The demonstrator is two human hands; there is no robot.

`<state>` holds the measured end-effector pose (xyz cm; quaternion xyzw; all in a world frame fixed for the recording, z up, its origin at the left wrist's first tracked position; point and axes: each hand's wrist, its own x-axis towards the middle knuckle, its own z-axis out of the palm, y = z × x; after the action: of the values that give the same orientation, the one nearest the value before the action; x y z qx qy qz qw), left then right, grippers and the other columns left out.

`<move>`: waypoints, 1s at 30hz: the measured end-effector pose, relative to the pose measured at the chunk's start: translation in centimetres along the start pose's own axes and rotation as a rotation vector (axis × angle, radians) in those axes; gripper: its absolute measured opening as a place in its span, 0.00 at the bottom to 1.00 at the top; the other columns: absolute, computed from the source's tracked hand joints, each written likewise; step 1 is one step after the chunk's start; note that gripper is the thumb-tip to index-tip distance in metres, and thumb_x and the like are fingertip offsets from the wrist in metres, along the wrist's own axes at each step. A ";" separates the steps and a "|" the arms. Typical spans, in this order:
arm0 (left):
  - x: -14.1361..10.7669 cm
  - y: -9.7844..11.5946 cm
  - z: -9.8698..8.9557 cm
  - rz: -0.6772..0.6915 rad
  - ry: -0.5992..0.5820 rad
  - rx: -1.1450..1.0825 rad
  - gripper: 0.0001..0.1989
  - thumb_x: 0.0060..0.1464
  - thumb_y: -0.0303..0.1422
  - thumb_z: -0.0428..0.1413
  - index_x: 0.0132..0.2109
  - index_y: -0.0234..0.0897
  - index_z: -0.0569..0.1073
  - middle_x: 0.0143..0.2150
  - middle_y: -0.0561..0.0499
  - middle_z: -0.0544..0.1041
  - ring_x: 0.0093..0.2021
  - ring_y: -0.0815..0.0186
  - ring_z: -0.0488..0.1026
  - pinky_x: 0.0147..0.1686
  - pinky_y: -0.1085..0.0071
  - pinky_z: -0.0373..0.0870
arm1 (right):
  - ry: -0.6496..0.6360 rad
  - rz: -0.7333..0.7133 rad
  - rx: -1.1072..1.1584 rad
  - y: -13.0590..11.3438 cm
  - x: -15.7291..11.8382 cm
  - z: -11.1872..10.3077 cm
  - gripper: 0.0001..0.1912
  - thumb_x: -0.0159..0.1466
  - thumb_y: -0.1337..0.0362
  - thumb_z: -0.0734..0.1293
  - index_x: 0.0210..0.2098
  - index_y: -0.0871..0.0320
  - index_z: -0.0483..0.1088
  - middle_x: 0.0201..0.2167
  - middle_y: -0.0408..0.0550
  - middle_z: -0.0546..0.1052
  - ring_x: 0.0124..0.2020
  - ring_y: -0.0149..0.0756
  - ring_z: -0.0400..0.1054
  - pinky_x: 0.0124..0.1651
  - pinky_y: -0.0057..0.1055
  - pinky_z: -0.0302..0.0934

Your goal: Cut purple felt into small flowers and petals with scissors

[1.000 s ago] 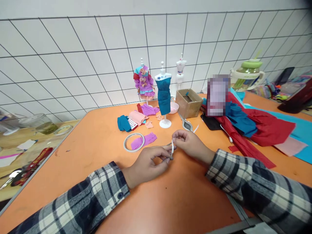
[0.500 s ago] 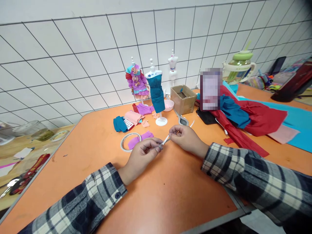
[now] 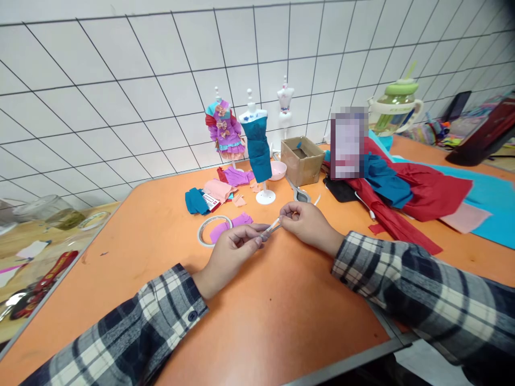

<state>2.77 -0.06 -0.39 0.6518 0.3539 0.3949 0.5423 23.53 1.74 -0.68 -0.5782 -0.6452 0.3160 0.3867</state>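
Note:
Between my hands, above the orange table, a small narrow white strip is stretched at a slant. My left hand pinches its lower left end between thumb and fingers. The upper right end is in the closed fingertips of my right hand. Something thin and grey lies along the strip, too small to identify. Just behind my left hand a roll of white tape lies flat, partly over a purple cloth piece. A small mannequin in a teal wrap stands behind my hands.
A dressed mannequin and a bare one stand by the tiled wall. A cardboard box, pink bowl and scissors are behind my hands. Red cloth and a lidded jug lie to the right.
The whole scene has shifted slightly as the view moved. My fingers have shifted slightly around the strip, and the grey thing beside it shows more clearly.

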 end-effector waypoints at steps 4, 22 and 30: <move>0.0 0.0 0.0 0.008 -0.015 -0.007 0.07 0.55 0.33 0.59 0.30 0.35 0.75 0.50 0.43 0.78 0.52 0.57 0.73 0.52 0.62 0.67 | 0.000 0.011 -0.004 0.1 0.2 0.0 0.06 0.51 0.63 0.64 0.26 0.58 0.70 0.21 0.40 0.69 0.22 0.29 0.59 0.25 0.27 0.50; -0.1 -0.2 0.2 -0.098 0.015 -0.202 0.07 0.52 0.34 0.60 0.31 0.34 0.74 0.52 0.44 0.76 0.48 0.59 0.75 0.42 0.68 0.71 | 0.017 0.038 -0.009 0.1 0.3 -0.4 0.06 0.50 0.64 0.64 0.26 0.58 0.70 0.21 0.41 0.70 0.23 0.31 0.60 0.26 0.28 0.52; -0.2 -0.1 0.2 -0.117 0.009 -0.208 0.05 0.53 0.33 0.60 0.33 0.35 0.76 0.51 0.45 0.77 0.48 0.60 0.75 0.42 0.69 0.71 | 0.007 0.039 -0.081 0.2 0.3 -0.7 0.06 0.52 0.62 0.64 0.26 0.58 0.70 0.20 0.40 0.70 0.23 0.30 0.59 0.26 0.28 0.51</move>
<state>2.86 -0.32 -0.56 0.5685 0.3508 0.4001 0.6274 24.20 2.03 -0.51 -0.6069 -0.6446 0.2954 0.3590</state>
